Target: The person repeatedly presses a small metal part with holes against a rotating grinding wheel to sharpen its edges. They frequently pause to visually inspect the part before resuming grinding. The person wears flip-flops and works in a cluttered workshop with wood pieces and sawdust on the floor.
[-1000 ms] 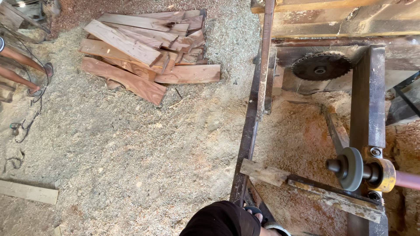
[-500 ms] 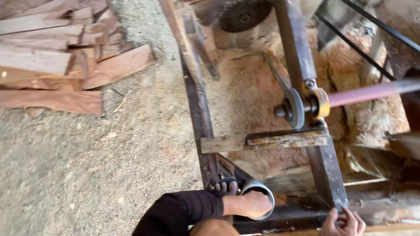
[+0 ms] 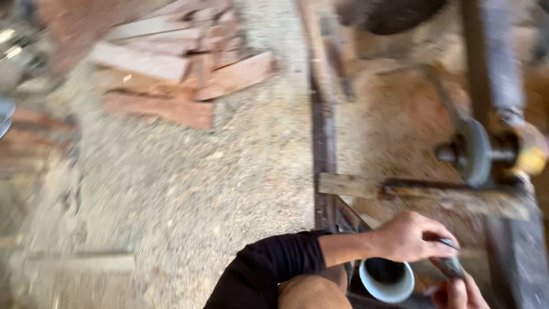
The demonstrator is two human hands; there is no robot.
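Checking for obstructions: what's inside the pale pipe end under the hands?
The pale pipe end shows only a dark hollow; the blur and shadow hide anything deeper. The left hand partly covers its upper rim, and the right hand sits beside it.

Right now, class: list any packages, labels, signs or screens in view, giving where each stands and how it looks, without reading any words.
None can be made out; the picture is blurred.
The left hand and right hand meet on a small dark object above a pale round pipe mouth.
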